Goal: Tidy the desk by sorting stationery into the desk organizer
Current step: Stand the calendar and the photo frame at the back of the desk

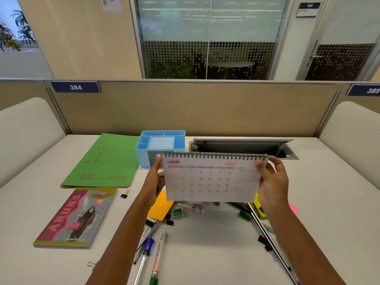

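The left hand (157, 179) and right hand (271, 179) pinch the side edges of a white spiral-bound desk calendar (211, 177), lifted above the desk. The light-blue plastic organizer (160, 147) stands just beyond, left of centre. Pens (148, 249) lie scattered nearer.

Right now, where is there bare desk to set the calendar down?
Bare: right of the right hand, below the cable tray; also the near centre, between the markers and the clips. Crowded: under the calendar.

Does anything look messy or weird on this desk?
Yes. The light blue plastic desk organizer looks empty at the back, while pens, markers and black binder clips lie scattered on the white desk below the spiral-bound paper calendar held by the left hand and right hand.
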`<move>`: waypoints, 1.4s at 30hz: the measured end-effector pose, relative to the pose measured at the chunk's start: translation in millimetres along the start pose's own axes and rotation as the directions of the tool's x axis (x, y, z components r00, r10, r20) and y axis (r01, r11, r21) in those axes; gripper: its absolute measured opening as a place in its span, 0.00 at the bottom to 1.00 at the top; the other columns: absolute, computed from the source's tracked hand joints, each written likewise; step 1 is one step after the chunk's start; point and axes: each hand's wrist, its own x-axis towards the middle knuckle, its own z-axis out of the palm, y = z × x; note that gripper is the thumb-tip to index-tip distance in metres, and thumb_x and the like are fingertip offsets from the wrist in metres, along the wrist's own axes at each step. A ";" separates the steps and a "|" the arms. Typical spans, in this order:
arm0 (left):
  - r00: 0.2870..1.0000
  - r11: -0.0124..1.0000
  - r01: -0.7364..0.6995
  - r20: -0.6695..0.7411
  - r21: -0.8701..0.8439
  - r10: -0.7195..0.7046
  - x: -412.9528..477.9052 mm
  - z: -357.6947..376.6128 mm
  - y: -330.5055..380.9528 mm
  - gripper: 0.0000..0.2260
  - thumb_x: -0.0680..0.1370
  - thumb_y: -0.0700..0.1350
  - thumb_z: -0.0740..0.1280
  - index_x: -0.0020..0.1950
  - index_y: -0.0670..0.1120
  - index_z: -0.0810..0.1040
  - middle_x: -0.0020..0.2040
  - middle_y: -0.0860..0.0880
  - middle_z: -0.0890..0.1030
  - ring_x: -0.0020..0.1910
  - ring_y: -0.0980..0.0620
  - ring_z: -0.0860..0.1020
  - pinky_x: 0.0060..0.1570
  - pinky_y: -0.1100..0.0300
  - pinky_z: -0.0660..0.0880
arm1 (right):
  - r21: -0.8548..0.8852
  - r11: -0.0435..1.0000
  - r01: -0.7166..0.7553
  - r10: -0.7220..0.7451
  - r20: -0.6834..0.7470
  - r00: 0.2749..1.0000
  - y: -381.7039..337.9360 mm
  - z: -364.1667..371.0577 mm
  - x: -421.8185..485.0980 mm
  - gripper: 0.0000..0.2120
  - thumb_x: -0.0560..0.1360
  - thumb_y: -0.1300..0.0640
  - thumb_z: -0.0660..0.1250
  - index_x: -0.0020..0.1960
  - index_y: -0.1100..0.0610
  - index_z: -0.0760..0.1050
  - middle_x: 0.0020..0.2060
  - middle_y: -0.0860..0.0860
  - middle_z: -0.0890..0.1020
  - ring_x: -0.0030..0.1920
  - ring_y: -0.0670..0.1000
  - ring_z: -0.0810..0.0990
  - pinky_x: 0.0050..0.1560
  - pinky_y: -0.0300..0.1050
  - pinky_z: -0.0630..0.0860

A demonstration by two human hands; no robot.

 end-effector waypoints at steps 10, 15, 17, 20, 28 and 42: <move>0.977 0.946 -0.183 0.155 0.268 0.145 0.5 4.6 -24.7 0.10 0.69 0.47 0.72 0.46 0.50 0.75 0.46 0.49 0.81 0.37 0.57 0.82 0.36 0.66 0.79 | 0.015 0.994 -0.111 0.112 -0.132 0.985 -4.7 1.9 16.7 0.07 0.74 0.60 0.65 0.46 0.52 0.66 0.39 0.52 0.77 0.38 0.49 0.74 0.37 0.45 0.71; 0.988 0.979 -0.151 0.054 0.135 0.145 3.6 7.2 -34.3 0.05 0.77 0.41 0.63 0.48 0.51 0.75 0.45 0.49 0.82 0.40 0.50 0.81 0.39 0.58 0.80 | -0.207 0.976 -0.067 0.059 -0.046 0.997 -2.2 2.0 19.1 0.09 0.77 0.52 0.61 0.51 0.56 0.67 0.41 0.52 0.77 0.41 0.51 0.75 0.40 0.47 0.72; 0.989 0.982 -0.146 0.043 0.122 0.142 5.7 7.8 -31.9 0.05 0.77 0.41 0.63 0.48 0.50 0.74 0.45 0.49 0.81 0.41 0.48 0.80 0.39 0.56 0.79 | -0.330 0.944 -0.008 0.009 0.001 1.000 0.4 1.1 15.5 0.10 0.77 0.51 0.59 0.53 0.58 0.67 0.41 0.51 0.78 0.40 0.51 0.76 0.35 0.42 0.71; 0.989 0.985 -0.144 0.036 0.091 0.141 9.9 9.7 -26.9 0.05 0.78 0.41 0.62 0.47 0.51 0.74 0.45 0.49 0.81 0.42 0.47 0.80 0.38 0.58 0.79 | -0.436 0.900 0.022 0.012 0.074 0.997 12.5 -3.1 7.4 0.10 0.76 0.55 0.61 0.53 0.61 0.70 0.42 0.51 0.79 0.42 0.51 0.79 0.33 0.36 0.76; 0.980 0.981 -0.183 0.088 0.057 0.178 15.9 25.6 -19.6 0.05 0.78 0.41 0.62 0.47 0.51 0.74 0.44 0.52 0.81 0.37 0.55 0.81 0.36 0.62 0.79 | -0.493 0.868 -0.057 0.096 0.054 0.994 52.3 -38.2 -6.3 0.14 0.75 0.60 0.64 0.60 0.60 0.72 0.52 0.55 0.78 0.54 0.55 0.75 0.47 0.37 0.73; 0.977 0.967 -0.174 0.154 0.185 0.146 28.2 128.8 -72.3 0.12 0.79 0.43 0.60 0.61 0.41 0.69 0.57 0.42 0.76 0.53 0.47 0.78 0.45 0.61 0.80 | -0.390 0.920 -0.044 0.018 -0.068 0.997 26.5 -128.4 40.7 0.15 0.75 0.63 0.63 0.61 0.60 0.70 0.48 0.52 0.79 0.52 0.55 0.76 0.52 0.41 0.74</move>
